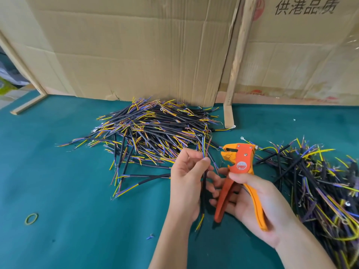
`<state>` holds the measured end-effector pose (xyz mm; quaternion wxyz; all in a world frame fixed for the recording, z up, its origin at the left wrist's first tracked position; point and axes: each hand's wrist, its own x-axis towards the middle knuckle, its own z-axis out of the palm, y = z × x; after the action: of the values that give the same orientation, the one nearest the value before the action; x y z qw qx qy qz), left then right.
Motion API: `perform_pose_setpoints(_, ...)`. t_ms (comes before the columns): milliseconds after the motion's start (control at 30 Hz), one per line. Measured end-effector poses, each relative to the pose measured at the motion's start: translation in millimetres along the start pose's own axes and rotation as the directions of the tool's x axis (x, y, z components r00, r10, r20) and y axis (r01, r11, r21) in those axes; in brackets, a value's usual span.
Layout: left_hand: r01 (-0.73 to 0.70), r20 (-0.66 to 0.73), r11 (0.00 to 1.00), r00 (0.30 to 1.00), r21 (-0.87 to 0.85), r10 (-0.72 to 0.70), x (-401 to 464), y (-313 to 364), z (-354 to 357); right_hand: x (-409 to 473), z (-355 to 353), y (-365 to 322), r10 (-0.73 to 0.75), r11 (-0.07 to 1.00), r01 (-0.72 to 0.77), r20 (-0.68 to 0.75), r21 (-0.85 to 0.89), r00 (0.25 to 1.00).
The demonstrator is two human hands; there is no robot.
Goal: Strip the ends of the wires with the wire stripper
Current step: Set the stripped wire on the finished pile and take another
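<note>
Two bare hands work low centre of frame over a green table (58, 191). Left hand (186, 181) holds one black cable (203, 191) upright, thumb and fingers curled round it, pinching just below its split coloured ends; the yellow tail of the cable hangs out below the palm. Right hand (252, 199) grips the orange wire stripper (236, 171), thumb across the pivot, fingers wrapped on the handles, which stand spread apart. Stripper head points left, jaws parted, just beside the cable's upper ends but apart from them. Green rubber band (31, 218) lies lower left. Small blue offcut (150, 237) sits on the cloth near the left forearm. Right edge: heap of cables (320, 181). Centre, further back: bigger pile of cables (155, 129). Behind it, cardboard sheets (136, 45) stand upright, with a wooden post (238, 61) between them.
</note>
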<state>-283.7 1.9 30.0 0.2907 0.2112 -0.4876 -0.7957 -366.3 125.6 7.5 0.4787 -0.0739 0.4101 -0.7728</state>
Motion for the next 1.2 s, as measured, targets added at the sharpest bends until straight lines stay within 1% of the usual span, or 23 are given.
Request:
perform_pose_setpoints(233,-0.036,-0.023,0.997,0.999,0.067,0.038,-0.1,0.4,-0.9,-2.3,7.3,-3.5,0.009,1.000,-0.009,-0.006,0.013,1.000)
perform_pose_setpoints(433,-0.054,-0.003,0.997,0.999,0.061,0.054,0.0,-0.1,-3.0,-11.2,17.8,-9.0,0.002,1.000,-0.002,0.033,-0.011,0.999)
perform_pose_setpoints(667,-0.084,0.000,0.995,0.996,0.061,0.084,-0.3,-1.9,-3.2,-13.7,22.1,-9.3,0.004,1.000,-0.004,0.001,-0.019,1.000)
perform_pose_setpoints(833,-0.144,-0.014,0.982,0.989,0.121,0.147,0.4,-4.6,-1.4,-13.3,22.4,-9.6,0.011,1.000,-0.012,-0.017,-0.026,1.000)
perform_pose_setpoints(1033,-0.209,-0.055,0.962,0.974,0.178,0.222,2.0,-6.4,-1.1,-13.5,22.0,-9.1,-0.001,1.000,0.001,-0.013,-0.031,1.000)
perform_pose_setpoints(1200,-0.219,-0.123,0.960,0.963,0.177,0.242,2.8,-9.1,-0.8,-14.7,23.7,-9.9,0.006,0.999,-0.006,-0.026,-0.033,1.000)
